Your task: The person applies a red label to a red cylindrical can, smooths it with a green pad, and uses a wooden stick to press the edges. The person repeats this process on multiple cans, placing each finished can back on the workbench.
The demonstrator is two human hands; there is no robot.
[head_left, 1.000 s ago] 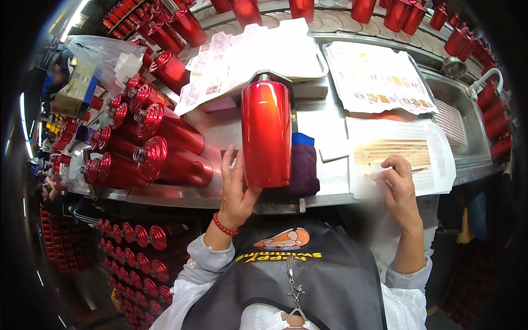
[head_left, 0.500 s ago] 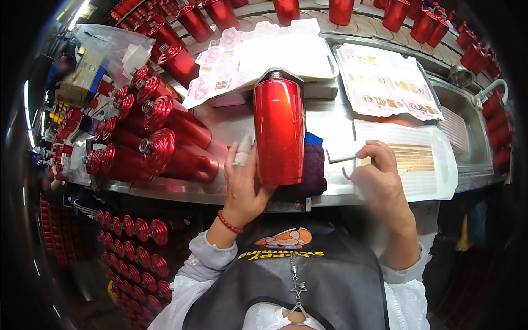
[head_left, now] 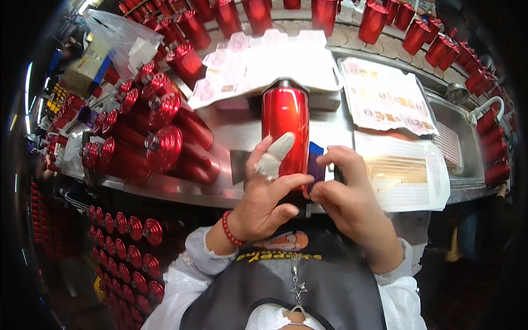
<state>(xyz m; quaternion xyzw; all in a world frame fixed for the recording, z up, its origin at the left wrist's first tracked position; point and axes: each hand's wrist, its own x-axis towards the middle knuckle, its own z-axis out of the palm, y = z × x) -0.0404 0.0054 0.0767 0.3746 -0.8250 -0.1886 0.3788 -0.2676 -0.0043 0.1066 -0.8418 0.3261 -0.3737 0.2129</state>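
A glossy red tapered bottle (head_left: pixel 286 115) lies in front of me, its dark neck end pointing away. My left hand (head_left: pixel 261 192) is at its near left side, fingers apart, with a pale cover on one finger that lies over the bottle's surface. My right hand (head_left: pixel 352 192) is at the bottle's near right, thumb and fingertips pinched on a thin curved strip (head_left: pixel 306 192), close to the left index fingertip. Whether that fingertip touches the strip I cannot tell. A dark purple cloth (head_left: pixel 315 168) with a blue edge lies beside the bottle, partly behind my right hand.
Red ridged-top bottles (head_left: pixel 163 148) crowd the left. Behind lies a white sheet (head_left: pixel 275 55) with pink prints; another printed sheet (head_left: pixel 385 99) is at the right, above sheets of gold strips (head_left: pixel 404 173). A sink (head_left: pixel 467 137) stands far right. More red bottles (head_left: pixel 324 16) line the back.
My right hand has moved left to the bottle with the strip. My left hand has shifted right, from beside the bottle to over its near end. The view has shifted slightly.
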